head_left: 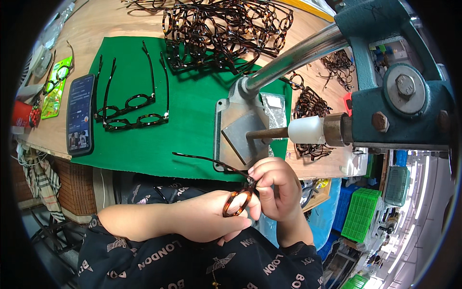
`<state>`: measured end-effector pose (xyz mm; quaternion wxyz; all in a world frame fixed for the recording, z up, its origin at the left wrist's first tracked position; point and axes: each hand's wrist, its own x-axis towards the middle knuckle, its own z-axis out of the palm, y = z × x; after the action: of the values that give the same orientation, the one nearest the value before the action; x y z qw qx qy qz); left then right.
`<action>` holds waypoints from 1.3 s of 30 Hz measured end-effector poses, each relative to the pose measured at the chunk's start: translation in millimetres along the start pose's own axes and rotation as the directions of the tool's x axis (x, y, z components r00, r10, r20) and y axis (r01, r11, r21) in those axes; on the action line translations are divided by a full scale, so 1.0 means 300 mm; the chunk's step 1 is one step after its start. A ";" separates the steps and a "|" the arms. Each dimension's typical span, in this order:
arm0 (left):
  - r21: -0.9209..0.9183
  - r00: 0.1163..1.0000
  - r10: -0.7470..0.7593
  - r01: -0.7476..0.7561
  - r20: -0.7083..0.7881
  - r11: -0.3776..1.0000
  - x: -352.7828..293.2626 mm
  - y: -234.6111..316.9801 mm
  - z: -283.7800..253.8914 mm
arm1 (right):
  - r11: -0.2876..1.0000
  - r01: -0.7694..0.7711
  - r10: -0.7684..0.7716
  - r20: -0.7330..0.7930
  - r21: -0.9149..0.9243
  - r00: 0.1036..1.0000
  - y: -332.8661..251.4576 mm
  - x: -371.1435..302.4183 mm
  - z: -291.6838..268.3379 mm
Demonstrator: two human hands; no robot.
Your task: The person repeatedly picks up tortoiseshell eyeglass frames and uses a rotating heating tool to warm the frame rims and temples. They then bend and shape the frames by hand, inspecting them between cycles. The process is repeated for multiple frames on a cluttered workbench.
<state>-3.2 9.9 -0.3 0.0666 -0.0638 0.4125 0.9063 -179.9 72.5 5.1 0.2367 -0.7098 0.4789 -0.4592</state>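
Observation:
Close to my body, in front of the mat's near edge, I hold a brown tortoiseshell eyeglass frame (226,207). My left hand (202,215) is closed round its front, with one round rim showing between the fingers. My right hand (278,187) pinches the frame at the hinge end, and a dark temple arm (207,158) points up and left from there over the green mat (192,120). The other rim is mostly hidden by my fingers. Just beyond my hands stands a press with a metal base (223,139) and a diamond-shaped plate (245,137).
Two eyeglass frames (139,120) lie on the mat beside a phone (81,115) with a lit screen. A tangled heap of tortoiseshell frames (221,33) fills the back. The press's teal head (399,106) and slanted column (298,55) rise at right, near more frames (313,103).

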 end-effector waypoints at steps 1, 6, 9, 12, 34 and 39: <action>0.019 1.000 -0.010 0.010 -0.005 1.000 -0.001 0.008 0.000 | 1.000 -0.007 0.007 -0.013 -0.012 1.000 -0.003 0.003 0.006; -0.009 1.000 0.000 0.000 0.000 1.000 -0.001 0.004 -0.001 | 0.995 0.052 -0.049 0.037 -0.089 0.998 -0.005 0.011 0.001; -0.020 1.000 0.023 -0.023 0.007 1.000 0.000 -0.001 -0.003 | 0.993 0.066 -0.063 0.035 -0.096 0.997 -0.004 0.017 0.002; -0.017 0.999 0.032 -0.031 0.014 0.999 -0.001 -0.001 -0.007 | 0.998 0.034 -0.033 0.021 -0.059 0.999 -0.006 0.016 0.003; -0.040 0.988 0.150 -0.150 -0.022 0.988 0.035 0.144 0.023 | 0.817 -0.311 0.391 -0.070 0.485 0.918 -0.074 0.016 -0.078; 0.019 0.962 0.272 -0.272 -0.035 0.962 0.107 0.225 0.020 | 0.864 -0.261 0.414 -0.313 0.431 0.855 -0.055 -0.059 -0.117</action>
<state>-47.0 -27.4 48.0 -0.0656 -0.0228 0.4250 0.9025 -205.1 99.0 26.6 0.3436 -0.4469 0.5396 -0.6254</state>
